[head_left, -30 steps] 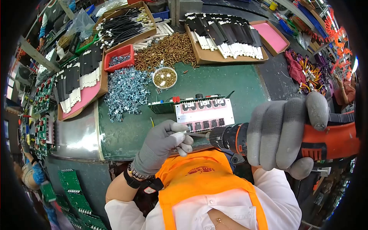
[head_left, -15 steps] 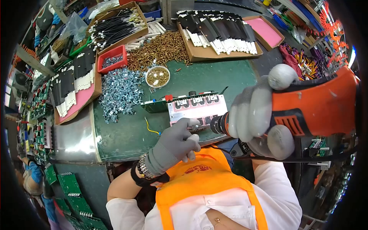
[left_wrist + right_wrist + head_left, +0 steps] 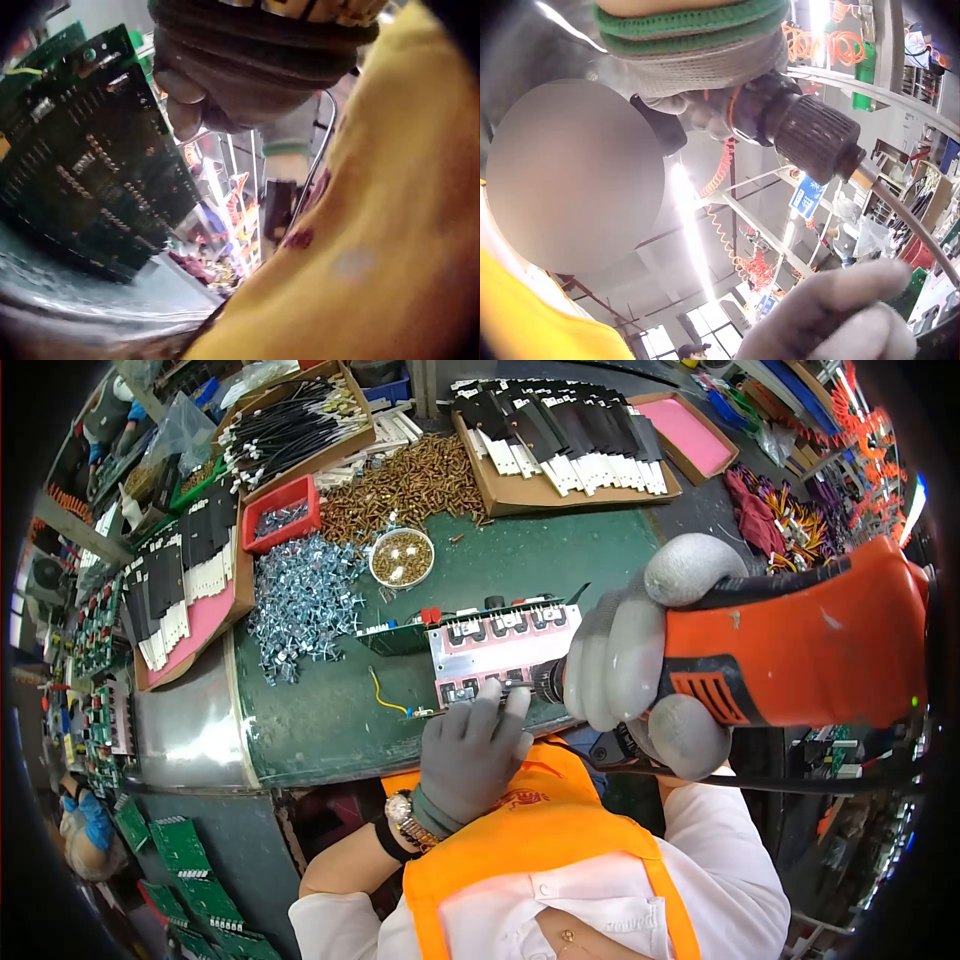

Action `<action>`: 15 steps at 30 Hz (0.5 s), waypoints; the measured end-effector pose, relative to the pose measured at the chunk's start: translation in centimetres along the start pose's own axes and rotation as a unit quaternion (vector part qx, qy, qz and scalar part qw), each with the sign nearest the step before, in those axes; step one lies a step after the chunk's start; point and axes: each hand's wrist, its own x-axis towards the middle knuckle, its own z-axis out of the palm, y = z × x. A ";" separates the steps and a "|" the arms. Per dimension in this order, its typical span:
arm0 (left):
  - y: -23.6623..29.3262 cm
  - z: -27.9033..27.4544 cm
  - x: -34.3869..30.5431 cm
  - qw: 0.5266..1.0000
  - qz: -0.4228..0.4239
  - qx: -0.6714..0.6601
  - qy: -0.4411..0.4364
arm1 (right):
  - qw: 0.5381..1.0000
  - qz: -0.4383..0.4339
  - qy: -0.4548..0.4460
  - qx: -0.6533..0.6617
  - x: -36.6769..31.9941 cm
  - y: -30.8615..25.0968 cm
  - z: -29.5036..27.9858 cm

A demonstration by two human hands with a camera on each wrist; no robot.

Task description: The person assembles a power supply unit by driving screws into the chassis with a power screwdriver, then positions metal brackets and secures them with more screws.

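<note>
My gloved right hand (image 3: 630,660) grips an orange power drill (image 3: 800,645), its black chuck (image 3: 817,139) and long metal bit (image 3: 915,225) pointing at the work. In the head view the bit reaches the front row of black components on a silver metal plate (image 3: 490,652). A green circuit board (image 3: 90,157) joins the plate along its back side. My gloved left hand (image 3: 470,755) lies at the plate's front edge, fingers stretched toward the bit tip. The fingertips overlap the bit's end in the head view, hiding any screw there.
A yellow wire (image 3: 385,695) lies left of the plate. Behind it are a white tub of small brass parts (image 3: 401,585), a heap of silver screws (image 3: 300,600), a brass-coloured pile (image 3: 410,485), a red bin (image 3: 248,525) and a cardboard tray of black-and-white strips (image 3: 560,507).
The drill has swung left and inward, its bit coming down over the plate. My left hand, earlier with curled fingers at the bit tip, has stretched its fingers along the plate's front edge.
</note>
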 end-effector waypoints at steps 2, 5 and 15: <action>0.7 0.8 -0.2 0.998 -0.025 0.060 -0.019 | 0.998 0.017 -0.068 -0.003 1.1 -0.4 0.1; 1.0 2.1 -0.1 0.996 -0.025 0.077 0.028 | 0.984 0.042 -0.172 -0.011 2.3 -0.7 0.3; 0.5 3.9 -0.6 0.996 0.022 0.085 0.029 | 0.988 0.119 -0.095 0.010 1.8 -0.7 2.1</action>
